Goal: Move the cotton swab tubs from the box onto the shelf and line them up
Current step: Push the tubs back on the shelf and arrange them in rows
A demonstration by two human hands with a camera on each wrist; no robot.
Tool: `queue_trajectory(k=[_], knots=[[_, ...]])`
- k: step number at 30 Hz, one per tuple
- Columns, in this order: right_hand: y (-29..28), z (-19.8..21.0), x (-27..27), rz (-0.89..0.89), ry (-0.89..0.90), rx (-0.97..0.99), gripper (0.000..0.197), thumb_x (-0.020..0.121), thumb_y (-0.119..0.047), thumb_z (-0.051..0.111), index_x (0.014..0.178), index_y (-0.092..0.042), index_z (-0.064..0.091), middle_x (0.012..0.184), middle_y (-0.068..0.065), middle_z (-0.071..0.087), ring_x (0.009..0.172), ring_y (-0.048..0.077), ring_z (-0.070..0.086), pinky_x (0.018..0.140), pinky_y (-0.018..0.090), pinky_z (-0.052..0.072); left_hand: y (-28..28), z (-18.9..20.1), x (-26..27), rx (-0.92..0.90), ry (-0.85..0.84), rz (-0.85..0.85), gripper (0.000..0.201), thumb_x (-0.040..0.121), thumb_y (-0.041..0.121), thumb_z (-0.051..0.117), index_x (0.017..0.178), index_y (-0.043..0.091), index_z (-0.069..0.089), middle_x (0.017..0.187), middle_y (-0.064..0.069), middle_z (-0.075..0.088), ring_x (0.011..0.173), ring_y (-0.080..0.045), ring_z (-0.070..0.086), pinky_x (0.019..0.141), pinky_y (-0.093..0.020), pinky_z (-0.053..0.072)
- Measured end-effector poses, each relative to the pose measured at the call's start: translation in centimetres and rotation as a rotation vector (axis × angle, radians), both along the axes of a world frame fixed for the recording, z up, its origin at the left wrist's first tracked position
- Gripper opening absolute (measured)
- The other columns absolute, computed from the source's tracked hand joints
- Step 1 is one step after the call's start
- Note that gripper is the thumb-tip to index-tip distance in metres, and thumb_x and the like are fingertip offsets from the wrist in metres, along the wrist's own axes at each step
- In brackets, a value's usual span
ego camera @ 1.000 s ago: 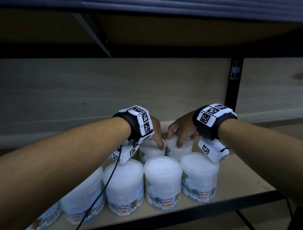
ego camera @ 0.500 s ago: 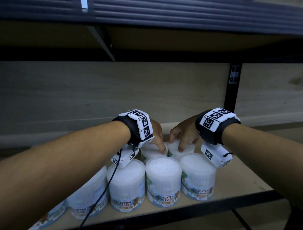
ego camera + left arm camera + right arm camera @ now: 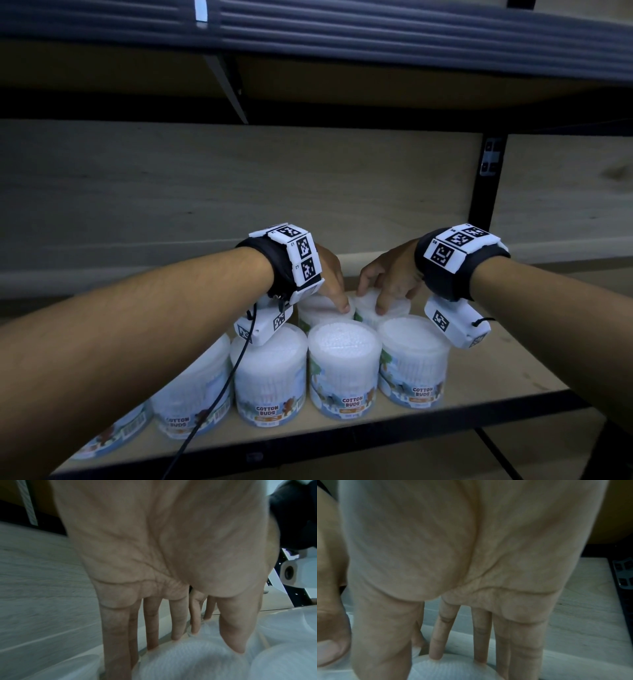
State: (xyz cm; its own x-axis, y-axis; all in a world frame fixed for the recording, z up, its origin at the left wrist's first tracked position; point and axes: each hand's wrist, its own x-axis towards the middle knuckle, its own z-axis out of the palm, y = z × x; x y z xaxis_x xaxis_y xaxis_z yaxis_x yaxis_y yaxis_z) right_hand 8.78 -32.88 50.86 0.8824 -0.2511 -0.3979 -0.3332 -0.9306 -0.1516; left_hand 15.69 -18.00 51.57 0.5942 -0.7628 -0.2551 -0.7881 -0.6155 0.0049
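Observation:
Two white cotton swab tubs stand side by side in the back row on the wooden shelf [image 3: 496,370]. My left hand [image 3: 334,291] grips the left back tub [image 3: 318,310] from above, thumb on its lid and fingers down over the far rim. My right hand [image 3: 376,291] holds the right back tub [image 3: 397,306] the same way. In the left wrist view my left hand [image 3: 197,642] straddles the lid [image 3: 188,660]. The right wrist view has my right hand [image 3: 419,655] over the other lid [image 3: 453,669]. The box is out of view.
A front row of several labelled tubs [image 3: 344,366] runs along the shelf's front edge to the left [image 3: 195,394]. A black upright post [image 3: 483,185] stands at the back right. The upper shelf [image 3: 342,41] hangs low overhead. A cable [image 3: 222,387] trails from my left wrist.
Both hands stay on the two back tubs and have shifted only slightly; the view has tilted, so everything sits a little lower in the picture.

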Motion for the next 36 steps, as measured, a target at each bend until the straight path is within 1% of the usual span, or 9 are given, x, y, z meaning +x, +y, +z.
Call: queue_trajectory(k=[3, 7, 10, 12, 14, 17, 21, 29, 36], knots=[[0.2, -0.1, 0.0, 0.000, -0.014, -0.003, 0.048, 0.079, -0.032, 0.078, 0.122, -0.039, 0.060, 0.129, -0.001, 0.057, 0.115, 0.022, 0.060, 0.095, 0.039, 0.056, 0.5, 0.0, 0.6, -0.026, 0.010, -0.021, 0.053, 0.094, 0.047, 0.062, 0.140, 0.020, 0.057, 0.139, 0.002, 0.057, 0.118, -0.016, 0.054, 0.058, -0.015, 0.036], [0.7, 0.7, 0.0, 0.026, -0.103, 0.009, 0.041, 0.081, -0.048, 0.076, 0.120, -0.040, 0.064, 0.112, -0.015, 0.062, 0.108, 0.010, 0.058, 0.084, 0.025, 0.049, 1.8, 0.1, 1.6, -0.046, 0.008, -0.054, 0.049, 0.090, 0.050, 0.065, 0.132, 0.025, 0.062, 0.127, 0.007, 0.064, 0.096, -0.008, 0.059, 0.061, -0.017, 0.038], [1.6, 1.5, 0.7, 0.050, -0.166, 0.035, 0.043, 0.077, -0.057, 0.076, 0.116, -0.044, 0.065, 0.111, -0.018, 0.061, 0.111, 0.010, 0.057, 0.093, 0.026, 0.049, 3.1, 0.2, 2.6, -0.080, -0.066, -0.068, 0.045, 0.088, 0.051, 0.065, 0.128, 0.029, 0.064, 0.117, 0.011, 0.063, 0.088, -0.004, 0.056, 0.067, -0.018, 0.040], [2.5, 1.7, 1.4, 0.053, -0.181, 0.075, 0.044, 0.076, -0.057, 0.077, 0.116, -0.045, 0.064, 0.119, -0.014, 0.061, 0.116, 0.014, 0.057, 0.096, 0.031, 0.052, 4.2, 0.2, 3.4, -0.143, -0.097, -0.068, 0.040, 0.087, 0.050, 0.066, 0.123, 0.032, 0.066, 0.114, 0.013, 0.065, 0.096, -0.008, 0.059, 0.084, -0.023, 0.047], [3.4, 1.7, 2.2, 0.074, -0.203, 0.106, 0.045, 0.076, -0.056, 0.078, 0.117, -0.046, 0.063, 0.123, -0.012, 0.060, 0.118, 0.016, 0.058, 0.094, 0.032, 0.054, 5.7, 0.3, 4.3, -0.208, -0.069, -0.082, 0.036, 0.088, 0.045, 0.067, 0.122, 0.034, 0.067, 0.115, 0.015, 0.068, 0.101, -0.006, 0.061, 0.097, -0.025, 0.045], [4.8, 1.8, 3.5, 0.112, -0.227, 0.135, 0.052, 0.080, -0.052, 0.076, 0.127, -0.043, 0.058, 0.125, -0.006, 0.063, 0.115, 0.018, 0.062, 0.085, 0.027, 0.057, 8.3, 0.7, 5.7, -0.249, -0.012, -0.120, 0.032, 0.091, 0.038, 0.064, 0.123, 0.035, 0.067, 0.113, 0.019, 0.068, 0.091, 0.009, 0.058, 0.092, -0.020, 0.043], [6.4, 1.9, 5.2, 0.141, -0.208, 0.139, 0.058, 0.083, -0.052, 0.074, 0.135, -0.042, 0.050, 0.128, -0.002, 0.064, 0.112, 0.020, 0.064, 0.091, 0.031, 0.057, 11.7, 0.8, 7.9, -0.282, -0.046, -0.094, 0.033, 0.094, 0.035, 0.063, 0.127, 0.032, 0.064, 0.118, 0.016, 0.066, 0.101, -0.004, 0.061, 0.084, -0.013, 0.041], [8.5, 1.2, 9.0, 0.119, -0.155, 0.115, 0.075, 0.082, -0.051, 0.075, 0.144, -0.044, 0.034, 0.139, 0.006, 0.052, 0.111, 0.024, 0.062, 0.092, 0.036, 0.057, 15.8, 0.8, 11.7, -0.188, -0.122, -0.012, 0.046, 0.093, 0.037, 0.065, 0.137, 0.033, 0.053, 0.135, 0.011, 0.056, 0.114, -0.012, 0.056, 0.092, -0.024, 0.043], [10.7, 0.6, 12.5, 0.070, -0.138, 0.043, 0.085, 0.071, -0.059, 0.080, 0.143, -0.040, 0.040, 0.126, 0.002, 0.055, 0.101, 0.022, 0.062, 0.075, 0.033, 0.058, 15.7, -0.4, 14.3, -0.038, -0.086, 0.043, 0.071, 0.089, 0.045, 0.070, 0.150, 0.033, 0.037, 0.152, 0.008, 0.041, 0.132, -0.015, 0.045, 0.096, -0.021, 0.032]])
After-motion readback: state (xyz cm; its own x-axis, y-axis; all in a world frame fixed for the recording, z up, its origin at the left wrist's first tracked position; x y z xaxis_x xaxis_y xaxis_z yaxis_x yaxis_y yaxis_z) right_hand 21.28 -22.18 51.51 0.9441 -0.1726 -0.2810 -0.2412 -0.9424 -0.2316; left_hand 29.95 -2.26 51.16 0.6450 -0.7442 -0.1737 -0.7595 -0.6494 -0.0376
